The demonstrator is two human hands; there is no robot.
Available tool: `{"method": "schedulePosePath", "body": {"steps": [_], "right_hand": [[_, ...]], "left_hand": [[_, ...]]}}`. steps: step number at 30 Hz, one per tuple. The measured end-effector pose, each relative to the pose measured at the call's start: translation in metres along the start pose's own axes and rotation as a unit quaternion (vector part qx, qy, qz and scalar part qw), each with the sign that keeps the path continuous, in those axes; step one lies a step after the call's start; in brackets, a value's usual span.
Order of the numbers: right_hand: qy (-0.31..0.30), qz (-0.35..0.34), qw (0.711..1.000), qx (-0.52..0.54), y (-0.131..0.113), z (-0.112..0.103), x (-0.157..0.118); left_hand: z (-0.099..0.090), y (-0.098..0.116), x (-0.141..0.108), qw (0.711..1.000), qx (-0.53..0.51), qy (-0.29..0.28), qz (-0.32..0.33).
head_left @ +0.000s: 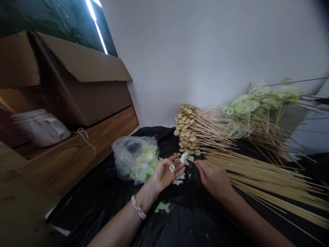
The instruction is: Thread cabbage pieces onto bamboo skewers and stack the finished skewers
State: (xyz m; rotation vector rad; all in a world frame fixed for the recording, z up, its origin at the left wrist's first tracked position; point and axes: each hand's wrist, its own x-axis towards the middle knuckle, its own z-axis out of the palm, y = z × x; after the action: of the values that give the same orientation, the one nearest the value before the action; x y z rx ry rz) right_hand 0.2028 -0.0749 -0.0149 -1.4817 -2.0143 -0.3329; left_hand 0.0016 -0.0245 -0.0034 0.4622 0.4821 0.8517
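My left hand (164,175) is turned palm up with its fingers curled, and a small piece of pale cabbage leaf (172,168) rests in it. Just above the fingertips, a white bunched leaf (184,157) sits on the end of a thin bamboo skewer (191,160). My right hand (214,179) pinches this skewer between thumb and fingers, to the right of the leaf. Left of my left hand, a clear plastic bag (123,154) holds pale green leaf pieces (145,161). Leaf scraps (162,207) lie on the black plastic sheet (177,226).
Skewers with round pale slices (186,128) are stacked against the wall (205,51). Behind to the right are leaf-loaded skewers (257,103). Bare skewers (272,181) spread beside my right forearm. At the left stand a cardboard box (100,99) and a whitish plastic jug (38,128).
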Motion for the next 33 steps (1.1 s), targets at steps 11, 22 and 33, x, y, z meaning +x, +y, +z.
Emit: {"method": "schedulePosePath", "body": {"steps": [11,22,33], "right_hand": [[-0.010,-0.009,1.000,0.025,0.000,-0.001,0.000],[-0.002,-0.024,0.999,0.024,-0.004,-0.001,-0.002],[-0.021,-0.013,1.000,0.000,-0.007,0.000,-0.002]], "left_hand": [[0.006,-0.010,0.002,0.987,0.122,0.068,0.082],[0.000,-0.007,0.006,0.969,0.137,0.111,0.172],[0.002,-0.007,0.003,0.953,0.164,0.124,0.223]]}}
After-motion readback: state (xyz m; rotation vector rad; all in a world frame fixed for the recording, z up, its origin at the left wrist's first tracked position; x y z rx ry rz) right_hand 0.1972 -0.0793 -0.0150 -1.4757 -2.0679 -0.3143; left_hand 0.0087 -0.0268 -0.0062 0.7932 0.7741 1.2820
